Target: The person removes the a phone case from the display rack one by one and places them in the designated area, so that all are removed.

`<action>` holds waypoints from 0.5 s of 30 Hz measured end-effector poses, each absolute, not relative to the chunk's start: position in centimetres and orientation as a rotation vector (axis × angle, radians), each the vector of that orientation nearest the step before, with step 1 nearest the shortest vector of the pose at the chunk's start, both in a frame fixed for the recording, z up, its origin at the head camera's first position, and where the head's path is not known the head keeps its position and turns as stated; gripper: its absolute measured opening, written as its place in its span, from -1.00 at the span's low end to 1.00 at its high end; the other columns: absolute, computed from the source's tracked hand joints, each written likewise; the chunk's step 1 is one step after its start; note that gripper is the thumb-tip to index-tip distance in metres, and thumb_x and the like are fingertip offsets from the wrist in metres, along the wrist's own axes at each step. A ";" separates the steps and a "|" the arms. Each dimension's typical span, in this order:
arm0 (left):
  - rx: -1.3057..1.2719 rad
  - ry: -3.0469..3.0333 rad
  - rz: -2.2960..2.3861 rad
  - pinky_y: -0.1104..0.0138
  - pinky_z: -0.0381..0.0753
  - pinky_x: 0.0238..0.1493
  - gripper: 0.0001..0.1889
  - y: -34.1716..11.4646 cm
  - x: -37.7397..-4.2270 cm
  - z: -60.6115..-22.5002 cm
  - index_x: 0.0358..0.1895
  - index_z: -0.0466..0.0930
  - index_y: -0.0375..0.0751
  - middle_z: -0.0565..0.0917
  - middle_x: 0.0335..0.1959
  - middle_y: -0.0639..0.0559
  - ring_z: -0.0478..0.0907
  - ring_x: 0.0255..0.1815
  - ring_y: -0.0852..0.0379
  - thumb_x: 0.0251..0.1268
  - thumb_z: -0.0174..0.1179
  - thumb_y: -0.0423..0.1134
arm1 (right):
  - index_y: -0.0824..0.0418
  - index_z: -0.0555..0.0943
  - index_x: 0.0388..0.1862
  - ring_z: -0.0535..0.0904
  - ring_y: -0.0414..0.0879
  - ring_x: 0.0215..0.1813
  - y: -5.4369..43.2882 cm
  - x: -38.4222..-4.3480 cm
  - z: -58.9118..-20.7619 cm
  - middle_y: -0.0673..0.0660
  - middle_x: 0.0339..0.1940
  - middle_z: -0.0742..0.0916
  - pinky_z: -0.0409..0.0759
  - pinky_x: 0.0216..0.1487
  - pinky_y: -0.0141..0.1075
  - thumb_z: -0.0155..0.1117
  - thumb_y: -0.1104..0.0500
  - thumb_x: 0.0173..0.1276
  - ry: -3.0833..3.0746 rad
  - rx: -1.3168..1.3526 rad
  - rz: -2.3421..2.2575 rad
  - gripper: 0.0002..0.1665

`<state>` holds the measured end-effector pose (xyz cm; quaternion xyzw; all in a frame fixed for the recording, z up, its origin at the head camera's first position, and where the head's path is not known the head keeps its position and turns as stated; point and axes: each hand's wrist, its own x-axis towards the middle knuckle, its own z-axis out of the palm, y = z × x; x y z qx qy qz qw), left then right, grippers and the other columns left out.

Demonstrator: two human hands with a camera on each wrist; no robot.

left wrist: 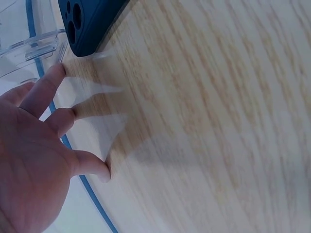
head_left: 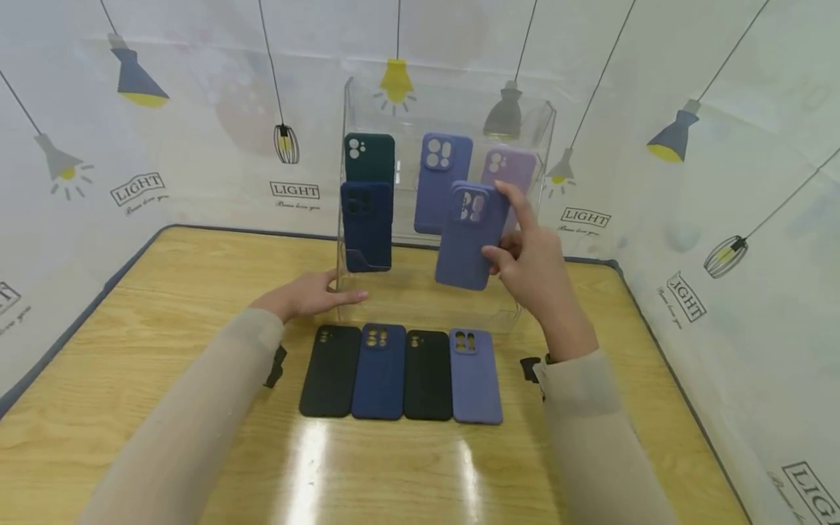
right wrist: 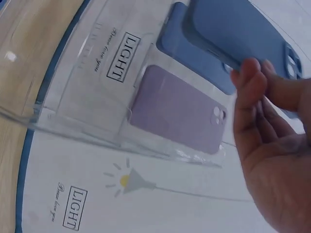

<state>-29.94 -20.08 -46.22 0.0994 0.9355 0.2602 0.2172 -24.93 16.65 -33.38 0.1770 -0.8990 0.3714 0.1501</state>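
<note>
My right hand (head_left: 541,273) grips a lavender-blue phone case (head_left: 467,244) by its right edge, thumb low and index finger at the top corner. The case is slightly tilted, in front of a clear acrylic display stand (head_left: 348,98). My left hand (head_left: 308,295) is at the stand's lower left corner; its spread fingertips touch near the base in the left wrist view. On the stand are a dark green case (head_left: 370,157), a navy case (head_left: 366,230), another lavender-blue case (head_left: 441,200) and a light purple case (right wrist: 177,109), partly hidden by my right hand in the head view.
In front of the stand, a row lies flat on the wooden table (head_left: 216,292): a black case (head_left: 330,375), a blue case (head_left: 378,379), a second black case (head_left: 428,379) and a lavender-blue case (head_left: 475,383). Lamp-printed walls (head_left: 216,168) enclose the table's back and sides.
</note>
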 end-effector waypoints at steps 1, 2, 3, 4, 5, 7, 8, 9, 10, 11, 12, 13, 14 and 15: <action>0.275 2.590 0.720 -0.26 0.23 0.66 0.37 -20.1 -29.9 -46.2 0.77 -0.18 -0.26 0.22 0.69 -0.38 0.20 0.69 -0.41 0.20 -0.06 0.77 | -0.37 0.11 0.72 0.72 0.01 -0.47 17.0 -24.5 -33.3 0.27 -0.46 0.79 0.66 -0.36 -0.13 0.36 0.36 0.51 -2.632 0.501 1.075 0.07; 0.274 2.589 0.718 -0.26 0.24 0.65 0.37 -20.0 -29.9 -46.2 0.77 -0.18 -0.26 0.23 0.69 -0.39 0.22 0.68 -0.41 0.21 -0.05 0.76 | -0.37 0.09 0.73 0.72 -0.01 -0.47 17.5 -24.1 -33.2 0.27 -0.45 0.79 0.67 -0.36 -0.14 0.35 0.36 0.52 -2.680 0.496 1.081 0.08; 0.272 2.587 0.716 -0.26 0.26 0.65 0.36 -20.0 -29.9 -46.3 0.77 -0.19 -0.26 0.24 0.68 -0.39 0.23 0.67 -0.41 0.22 -0.05 0.75 | -0.39 0.06 0.74 0.72 -0.03 -0.46 18.1 -23.8 -33.1 0.26 -0.44 0.80 0.68 -0.36 -0.15 0.34 0.35 0.53 -2.727 0.485 1.091 0.09; 0.272 2.587 0.713 -0.26 0.26 0.65 0.36 -20.0 -29.8 -46.3 0.77 -0.19 -0.26 0.24 0.68 -0.40 0.24 0.67 -0.41 0.23 -0.05 0.75 | -0.41 0.04 0.75 0.73 -0.05 -0.46 18.6 -23.4 -33.0 0.26 -0.43 0.80 0.69 -0.36 -0.16 0.34 0.35 0.53 -2.769 0.475 1.096 0.11; 0.272 2.587 0.709 -0.25 0.27 0.64 0.35 -20.0 -29.8 -46.3 0.77 -0.19 -0.26 0.24 0.68 -0.40 0.24 0.67 -0.41 0.24 -0.05 0.74 | -0.40 0.03 0.75 0.73 -0.05 -0.46 19.2 -23.0 -32.9 0.26 -0.42 0.81 0.70 -0.36 -0.17 0.34 0.35 0.53 -2.803 0.469 1.102 0.12; 0.273 2.585 0.704 -0.26 0.27 0.64 0.34 -20.0 -29.8 -46.2 0.77 -0.19 -0.26 0.23 0.68 -0.40 0.24 0.67 -0.41 0.25 -0.05 0.74 | -0.39 -0.02 0.77 0.73 -0.06 -0.46 20.5 -22.3 -32.7 0.25 -0.42 0.81 0.69 -0.38 -0.19 0.34 0.35 0.53 -2.873 0.461 1.141 0.14; 0.272 2.585 0.702 -0.26 0.26 0.65 0.34 -19.9 -29.8 -46.2 0.77 -0.18 -0.26 0.22 0.69 -0.40 0.23 0.67 -0.41 0.26 -0.05 0.73 | -0.35 -0.03 0.78 0.73 -0.06 -0.47 21.2 -22.1 -32.7 0.25 -0.43 0.81 0.70 -0.39 -0.20 0.34 0.36 0.52 -2.894 0.466 1.156 0.15; 0.272 2.588 0.704 -0.25 0.25 0.66 0.32 -19.9 -29.8 -46.2 0.77 -0.18 -0.26 0.21 0.69 -0.39 0.22 0.68 -0.41 0.27 -0.05 0.72 | -0.34 -0.03 0.78 0.73 -0.06 -0.48 21.9 -21.8 -32.7 0.24 -0.44 0.82 0.69 -0.41 -0.22 0.36 0.36 0.51 -2.916 0.467 1.148 0.16; 0.271 2.589 0.707 -0.25 0.24 0.66 0.30 -19.9 -29.8 -46.1 0.77 -0.18 -0.26 0.21 0.69 -0.39 0.21 0.68 -0.41 0.30 -0.04 0.70 | -0.31 -0.04 0.78 0.73 -0.06 -0.49 22.5 -21.6 -32.7 0.22 -0.45 0.82 0.70 -0.42 -0.22 0.37 0.36 0.50 -2.938 0.467 1.156 0.17; 0.269 2.590 0.708 -0.25 0.24 0.66 0.29 -19.9 -29.8 -46.1 0.77 -0.18 -0.25 0.21 0.69 -0.39 0.21 0.68 -0.41 0.31 -0.03 0.68 | -0.28 -0.04 0.79 0.73 -0.05 -0.50 23.1 -21.5 -32.8 0.22 -0.47 0.82 0.71 -0.43 -0.22 0.38 0.37 0.48 -2.958 0.472 1.171 0.18; 0.268 2.592 0.712 -0.25 0.24 0.66 0.28 -19.9 -29.8 -46.1 0.77 -0.18 -0.25 0.21 0.69 -0.39 0.21 0.68 -0.41 0.33 -0.03 0.67 | -0.26 -0.05 0.79 0.73 -0.05 -0.51 23.7 -21.4 -33.0 0.21 -0.48 0.82 0.72 -0.43 -0.22 0.40 0.38 0.47 -2.980 0.480 1.190 0.20; 0.267 2.593 0.715 -0.25 0.23 0.66 0.27 -19.9 -29.8 -46.0 0.77 -0.19 -0.25 0.22 0.69 -0.39 0.21 0.68 -0.41 0.34 -0.02 0.66 | -0.23 -0.05 0.80 0.73 -0.04 -0.52 24.3 -21.3 -33.2 0.21 -0.49 0.82 0.73 -0.43 -0.22 0.41 0.39 0.45 -3.001 0.487 1.192 0.21; 0.266 2.596 0.717 -0.25 0.24 0.66 0.27 -20.0 -29.8 -46.0 0.77 -0.19 -0.25 0.22 0.69 -0.39 0.21 0.68 -0.41 0.34 -0.02 0.65 | -0.21 -0.06 0.80 0.73 -0.03 -0.52 24.8 -21.2 -33.5 0.21 -0.50 0.81 0.75 -0.42 -0.21 0.41 0.40 0.44 -3.027 0.496 1.210 0.22; 0.266 2.597 0.720 -0.25 0.24 0.66 0.26 -20.0 -29.8 -46.0 0.77 -0.19 -0.24 0.23 0.68 -0.39 0.21 0.68 -0.41 0.35 -0.01 0.65 | -0.20 -0.07 0.81 0.73 -0.03 -0.51 25.3 -21.2 -33.8 0.20 -0.51 0.81 0.75 -0.41 -0.21 0.42 0.40 0.43 -3.057 0.501 1.221 0.23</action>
